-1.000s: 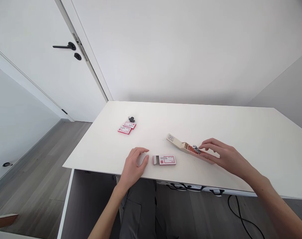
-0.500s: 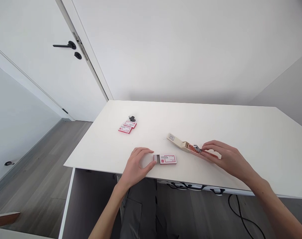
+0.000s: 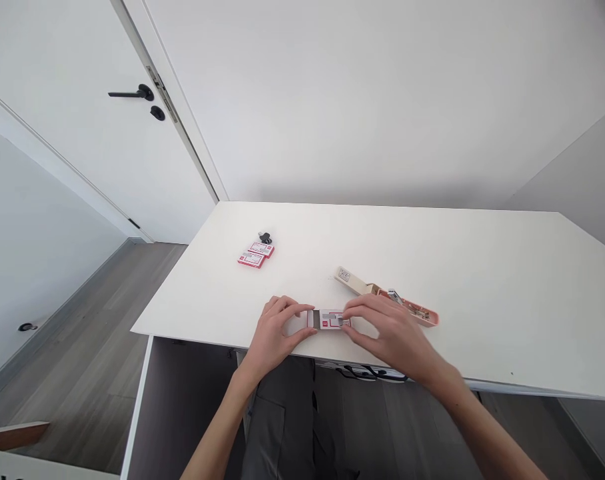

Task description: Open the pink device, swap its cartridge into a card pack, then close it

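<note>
A small white and red staple box (image 3: 324, 319) lies near the table's front edge, its sleeve slid partly off so a grey band of the tray shows. My left hand (image 3: 277, 333) pinches the box's left end between thumb and fingers. Over the right end is my right hand (image 3: 390, 331), thumb and fingertips closing around a small grey piece (image 3: 341, 321) too small to name surely. Behind that hand lies a cream and pink stapler (image 3: 420, 312), folded wide open with its metal parts showing; the hand hides some of its middle.
Two more red and white boxes (image 3: 252, 259) lie at the table's left, with a small black object (image 3: 265, 237) just behind them. The white table (image 3: 457, 260) meets the wall at the back. Below its front edge are dark handles (image 3: 367, 373). A door stands at the left.
My right hand has moved left, from the stapler to the right end of the staple box. The stapler stays lying open. My left hand remains at the box's left end.
</note>
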A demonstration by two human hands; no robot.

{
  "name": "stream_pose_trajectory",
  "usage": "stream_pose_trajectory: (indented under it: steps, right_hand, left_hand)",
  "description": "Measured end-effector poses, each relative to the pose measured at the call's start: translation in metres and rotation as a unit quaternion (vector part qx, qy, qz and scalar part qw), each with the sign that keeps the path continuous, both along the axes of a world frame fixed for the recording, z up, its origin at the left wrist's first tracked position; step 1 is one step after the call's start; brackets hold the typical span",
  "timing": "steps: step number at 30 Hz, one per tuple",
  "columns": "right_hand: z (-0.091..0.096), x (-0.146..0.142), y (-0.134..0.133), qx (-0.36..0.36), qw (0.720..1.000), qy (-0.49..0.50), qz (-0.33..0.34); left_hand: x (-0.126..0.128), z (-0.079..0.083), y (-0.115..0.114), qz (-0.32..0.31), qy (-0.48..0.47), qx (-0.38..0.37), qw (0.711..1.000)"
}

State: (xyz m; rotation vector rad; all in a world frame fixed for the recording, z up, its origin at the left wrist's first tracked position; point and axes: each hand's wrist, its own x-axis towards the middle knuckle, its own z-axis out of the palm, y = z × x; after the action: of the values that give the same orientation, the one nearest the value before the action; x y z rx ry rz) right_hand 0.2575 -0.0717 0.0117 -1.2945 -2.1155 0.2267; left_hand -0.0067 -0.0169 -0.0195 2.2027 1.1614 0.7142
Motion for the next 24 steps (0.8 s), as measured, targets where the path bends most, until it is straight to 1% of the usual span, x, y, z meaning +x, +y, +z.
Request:
stream_pose_trajectory:
  steps: [2,5,8,12,16,19,24]
  right_hand:
    - [-0.006,-0.017,0.008,-0.019,1.000,0.011,0.007]
    - [-0.012,-0.034,0.015,-0.035,0.999,0.018,0.002]
    - [-0.015,-0.043,0.019,-0.034,0.999,0.018,-0.010]
    - [-0.019,-0.047,0.020,-0.033,0.999,0.014,-0.033]
    - [-0.019,-0.039,0.014,-0.054,0.998,0.011,-0.021]
    - [-0.019,-0.023,0.006,-0.068,0.998,0.011,-0.004]
    - [-0.028,0.009,-0.009,-0.073,0.997,-0.007,-0.024]
  left_hand:
    - [-0.001,0.003,-0.001,-0.010,-0.007,-0.016,1.000]
    - [-0.003,0.005,-0.001,-0.016,-0.015,-0.023,1.000]
    - [-0.004,0.005,-0.002,-0.008,-0.017,-0.023,1.000]
    - [-0.004,0.005,-0.003,-0.003,-0.024,-0.026,0.999]
    - [-0.004,0.004,-0.003,-0.003,-0.029,-0.032,0.999]
    - [-0.003,0.003,-0.003,-0.001,-0.028,-0.036,0.999]
    - [-0.002,0.002,-0.002,-0.008,-0.020,-0.023,1.000]
